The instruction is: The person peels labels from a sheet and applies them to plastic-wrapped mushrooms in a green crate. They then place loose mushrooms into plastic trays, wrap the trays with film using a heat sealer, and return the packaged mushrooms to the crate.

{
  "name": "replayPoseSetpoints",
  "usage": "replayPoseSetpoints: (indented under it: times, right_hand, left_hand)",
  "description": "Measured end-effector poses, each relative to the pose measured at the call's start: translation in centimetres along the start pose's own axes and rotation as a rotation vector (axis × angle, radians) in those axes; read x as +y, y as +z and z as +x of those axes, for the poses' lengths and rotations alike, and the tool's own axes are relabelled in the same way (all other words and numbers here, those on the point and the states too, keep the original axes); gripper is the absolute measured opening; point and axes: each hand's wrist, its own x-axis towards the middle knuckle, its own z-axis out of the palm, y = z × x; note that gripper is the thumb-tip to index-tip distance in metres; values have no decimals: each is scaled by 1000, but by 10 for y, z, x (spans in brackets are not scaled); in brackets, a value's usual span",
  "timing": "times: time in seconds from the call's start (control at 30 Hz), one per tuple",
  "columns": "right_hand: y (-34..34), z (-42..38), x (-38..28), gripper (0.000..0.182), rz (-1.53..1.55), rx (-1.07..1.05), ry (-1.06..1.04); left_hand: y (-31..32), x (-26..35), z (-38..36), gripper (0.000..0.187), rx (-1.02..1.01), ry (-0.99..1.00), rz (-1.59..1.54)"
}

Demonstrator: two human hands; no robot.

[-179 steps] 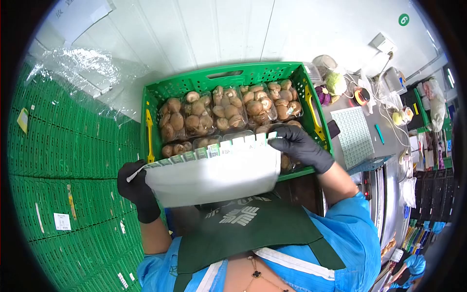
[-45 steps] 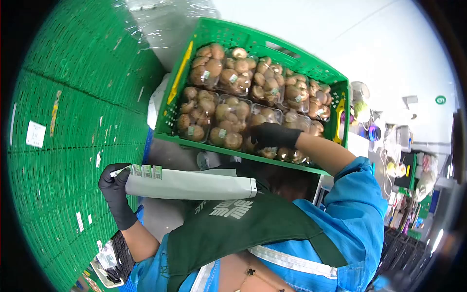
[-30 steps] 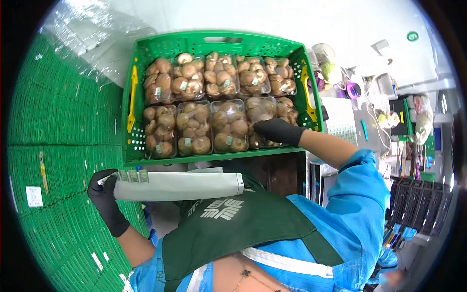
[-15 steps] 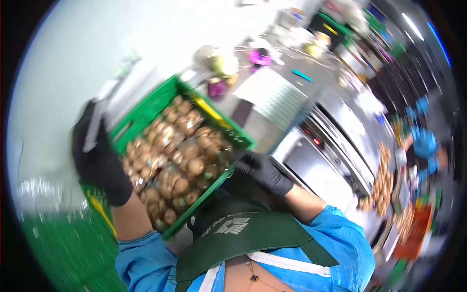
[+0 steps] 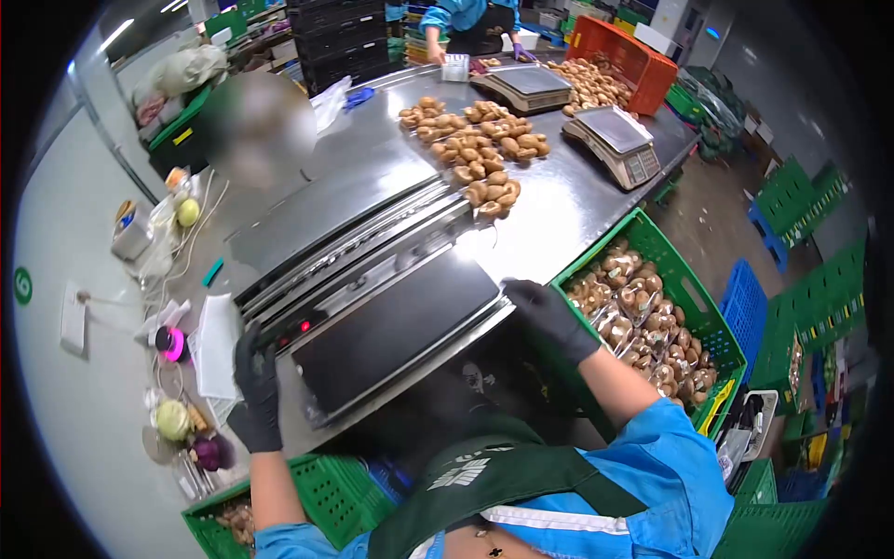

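Toward 12 o'clock on the steel table (image 5: pixel 549 214), loose mushrooms (image 5: pixel 475 149) lie in a spread pile, with 2 scales (image 5: pixel 533 86) (image 5: pixel 616 144) at 1 o'clock. A co-worker (image 5: pixel 480 23) stands beyond them, near a tipped orange crate (image 5: pixel 633 70).

Just left of centre sits the wrapping machine (image 5: pixel 396 326), its black plate facing up and a red light lit. At 8 o'clock, the gloved left hand (image 5: pixel 256 396) points its fingers up beside a white sheet (image 5: pixel 216 349); I cannot tell how far it is open or whether it grips anything. The gloved right hand (image 5: pixel 549 321), at 4 o'clock, has bent fingers by the machine's right corner; its grip cannot be told.

Farther toward 4 o'clock, a green crate (image 5: pixel 684 270) holds packed mushrooms (image 5: pixel 643 321).
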Motion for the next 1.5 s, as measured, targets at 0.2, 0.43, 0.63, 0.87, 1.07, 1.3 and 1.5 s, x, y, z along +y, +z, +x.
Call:
replayPoseSetpoints:
  times: [0.2, 0.43, 0.63, 0.87, 1.07, 1.3, 1.5]
  right_hand:
    - [-83, 193, 128, 48, 85, 203, 106]
    - [-75, 334, 213, 61, -47, 193, 212]
    - [-50, 325, 238, 60, -153, 69, 114]
    - [-114, 324, 155, 60, -198, 386, -113]
    - [-45, 334, 7, 89, -63, 89, -469]
    - [129, 319, -49, 109, -68, -402, -305]
    - [126, 309, -55, 97, -121, -373, -328]
  left_hand:
    - [264, 163, 81, 82, -882, -222, -602]
    - [532, 110, 160, 120, -375, -495, 159]
    - [567, 84, 168, 97, -219, -794, 150]
    - [550, 130, 208, 85, -58, -292, -150]
    - [371, 105, 262, 71, 151, -140, 14]
    - [207, -32, 227, 54, 142, -671, 292]
    - [174, -73, 215, 45, 263, -392, 132]
